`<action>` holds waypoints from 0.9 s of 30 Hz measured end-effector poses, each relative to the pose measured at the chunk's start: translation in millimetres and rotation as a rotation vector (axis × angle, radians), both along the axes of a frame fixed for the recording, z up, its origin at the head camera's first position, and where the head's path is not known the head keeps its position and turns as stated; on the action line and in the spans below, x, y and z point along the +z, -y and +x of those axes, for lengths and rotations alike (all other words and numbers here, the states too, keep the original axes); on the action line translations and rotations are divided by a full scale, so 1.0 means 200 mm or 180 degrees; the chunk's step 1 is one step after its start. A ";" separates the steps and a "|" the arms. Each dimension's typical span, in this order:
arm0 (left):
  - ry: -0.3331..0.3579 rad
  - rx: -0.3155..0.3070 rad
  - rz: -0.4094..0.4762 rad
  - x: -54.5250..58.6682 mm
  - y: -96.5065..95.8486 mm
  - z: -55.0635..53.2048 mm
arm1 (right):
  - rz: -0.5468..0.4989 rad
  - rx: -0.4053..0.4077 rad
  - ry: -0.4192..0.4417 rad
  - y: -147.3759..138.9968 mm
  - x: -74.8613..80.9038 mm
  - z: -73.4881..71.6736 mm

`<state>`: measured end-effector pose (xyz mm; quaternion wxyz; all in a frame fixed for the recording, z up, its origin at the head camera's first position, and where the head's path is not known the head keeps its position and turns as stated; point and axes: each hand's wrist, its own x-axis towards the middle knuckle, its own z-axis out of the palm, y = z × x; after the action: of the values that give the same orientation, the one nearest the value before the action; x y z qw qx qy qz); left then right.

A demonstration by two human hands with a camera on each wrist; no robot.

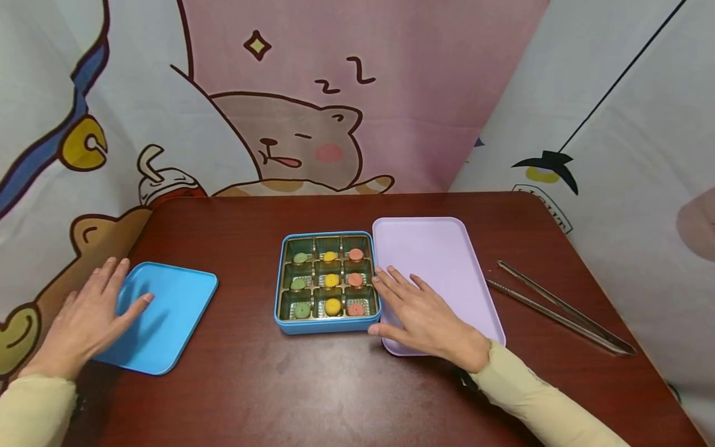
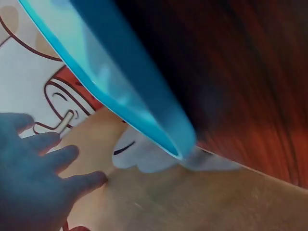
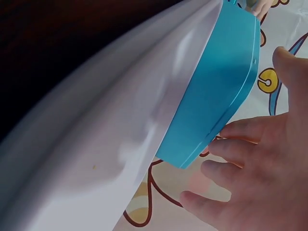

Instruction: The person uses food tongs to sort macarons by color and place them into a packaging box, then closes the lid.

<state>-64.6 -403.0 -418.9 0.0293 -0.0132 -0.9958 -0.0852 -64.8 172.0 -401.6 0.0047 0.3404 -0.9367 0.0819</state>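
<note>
With its fingers spread, my left hand hovers over the left side of a blue square lid; the left wrist view shows the fingers apart from its raised rim. My right hand, also with straight fingers, is above a pale purple tray. Its fingertips are right by the right edge of a blue box. Inside the box is a gold divider with several compartments, holding small round pieces: green ones at left, yellow ones in the middle, pink ones at right.
Metal tongs lie at the right of the dark wooden table, their tips beside the purple tray. A cloth with cartoon animals hangs behind the table and along both sides.
</note>
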 end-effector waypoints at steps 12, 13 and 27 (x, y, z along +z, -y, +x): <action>0.0798 -0.0145 -0.0014 -0.06 0.06 -0.05 | 0.0079 0.0023 -0.0021 0.01 0.00 0.00; 0.0866 -0.0182 -0.0009 -0.07 0.05 -0.05 | 0.0081 0.0025 -0.0019 0.01 0.00 0.00; 0.1141 -0.0231 -0.0060 -0.07 -0.11 -0.07 | 0.0131 0.0021 0.0045 0.01 0.01 0.00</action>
<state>-79.0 -380.0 -433.2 -0.1518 -0.0340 -0.9847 -0.0779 -64.4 169.6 -399.5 -0.0091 0.3429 -0.9371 0.0651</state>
